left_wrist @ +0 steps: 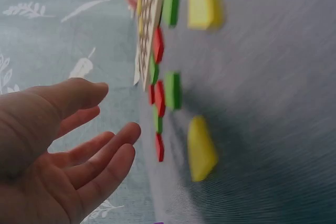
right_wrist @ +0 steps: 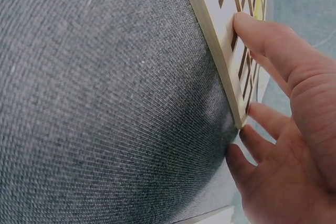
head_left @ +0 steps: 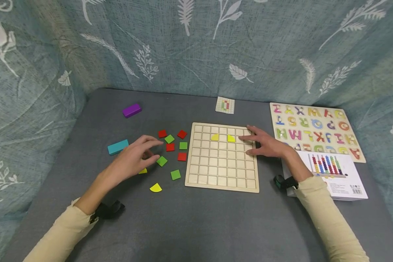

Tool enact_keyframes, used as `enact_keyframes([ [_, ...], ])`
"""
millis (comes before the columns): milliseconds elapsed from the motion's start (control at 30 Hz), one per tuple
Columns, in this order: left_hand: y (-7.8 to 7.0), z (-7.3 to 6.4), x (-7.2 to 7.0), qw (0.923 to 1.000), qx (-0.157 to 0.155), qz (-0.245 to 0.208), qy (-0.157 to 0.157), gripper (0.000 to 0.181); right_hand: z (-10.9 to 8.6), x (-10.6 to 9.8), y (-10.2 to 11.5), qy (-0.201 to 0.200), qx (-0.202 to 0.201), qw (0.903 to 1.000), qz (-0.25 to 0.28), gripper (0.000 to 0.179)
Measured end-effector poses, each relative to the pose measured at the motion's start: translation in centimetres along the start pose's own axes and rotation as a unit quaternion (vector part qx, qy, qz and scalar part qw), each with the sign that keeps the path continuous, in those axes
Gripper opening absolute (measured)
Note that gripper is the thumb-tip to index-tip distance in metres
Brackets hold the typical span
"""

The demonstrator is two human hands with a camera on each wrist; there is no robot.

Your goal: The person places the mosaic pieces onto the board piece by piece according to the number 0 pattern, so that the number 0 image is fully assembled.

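Observation:
My left hand (head_left: 134,156) hovers over the left side of a scatter of tiles, fingers loosely bent and nothing between them. Around it lie several green square tiles (head_left: 175,175), several red square tiles (head_left: 182,157) and two yellow quarter-round tiles (head_left: 155,187), one partly hidden by the hand. To their right is a wooden grid board (head_left: 222,188) with two yellow quarter-round pieces (head_left: 231,138) in its cells near the top. My right hand (head_left: 265,143) spreads its fingers at the board's right edge; in the right wrist view its thumb (right_wrist: 257,30) touches the board's face.
A small pattern card (head_left: 225,105) lies behind the board. Purple (head_left: 132,110) and teal (head_left: 118,147) blocks sit at the left. An alphabet puzzle board (head_left: 317,131) and a white box (head_left: 340,187) take up the right side. A patterned curtain (head_left: 196,54) hangs behind the table.

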State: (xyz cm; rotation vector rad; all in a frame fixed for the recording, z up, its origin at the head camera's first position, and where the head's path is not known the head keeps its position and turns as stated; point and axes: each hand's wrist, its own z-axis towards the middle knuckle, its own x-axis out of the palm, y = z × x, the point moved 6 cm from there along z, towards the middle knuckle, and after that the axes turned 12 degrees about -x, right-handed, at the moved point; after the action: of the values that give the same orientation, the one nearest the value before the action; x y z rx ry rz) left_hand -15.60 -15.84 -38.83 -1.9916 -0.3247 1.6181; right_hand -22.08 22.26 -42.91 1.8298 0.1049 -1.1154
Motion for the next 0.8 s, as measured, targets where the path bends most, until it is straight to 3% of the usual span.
enact_keyframes([
  [233, 0.5, 3.7, -0.5, 0.9992, 0.011, 0.037, 0.010, 0.044, 0.1, 0.1, -0.3, 0.000, 0.000, 1.0000, -0.005, 0.058],
  [467, 0.7, 5.7, -0.3, 0.9969, 0.017, 0.073, 0.023, 0.044, 0.0, 0.0, -0.2, -0.002, 0.001, 1.0000, -0.003, 0.058],
  [800, 1.4, 7.9, 0.0, 0.9892, 0.030, 0.122, 0.077, 0.043, 0.0, 0.2, -0.3, -0.003, -0.002, 1.0000, -0.003, 0.058],
])
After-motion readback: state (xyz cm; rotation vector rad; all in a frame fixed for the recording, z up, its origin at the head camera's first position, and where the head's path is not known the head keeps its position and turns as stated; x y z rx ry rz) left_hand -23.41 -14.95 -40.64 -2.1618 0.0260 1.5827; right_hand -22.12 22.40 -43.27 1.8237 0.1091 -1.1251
